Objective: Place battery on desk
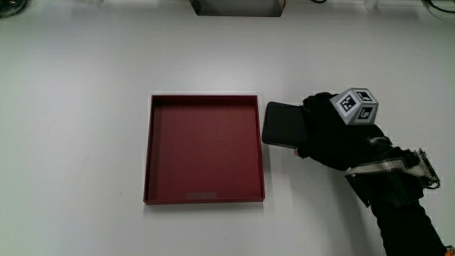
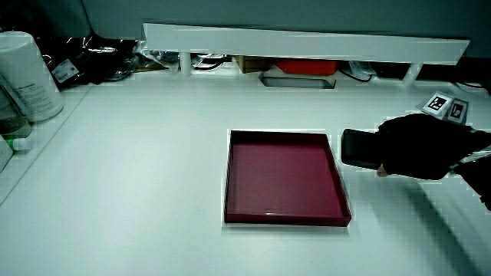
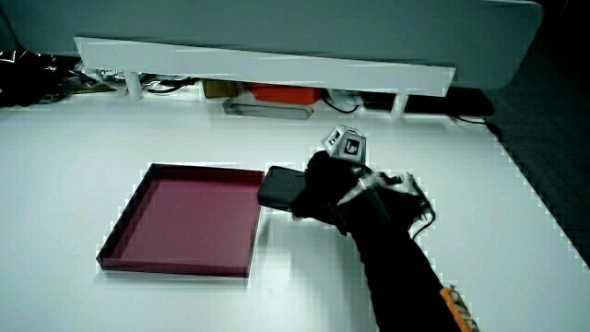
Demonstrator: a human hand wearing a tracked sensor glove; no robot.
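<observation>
The hand point(image 1: 328, 131) grips one end of the battery point(image 1: 283, 125), a flat black slab, its fingers curled over the edge nearest the forearm point(image 1: 398, 206). The patterned cube point(image 1: 357, 107) sits on the back of the glove. The battery lies just beside the red tray point(image 1: 204, 194), outside its wall, low over the white surface point(image 1: 85, 142); in a side view point(image 3: 281, 187) it seems to rest on or hover just above the surface, and I cannot tell which. To do this step well, the slab should probably go down flat, clear of the tray's rim so no corner rides up on it. The fingers should likely let go only once the whole underside bears on the surface, then lift away without dragging it.
</observation>
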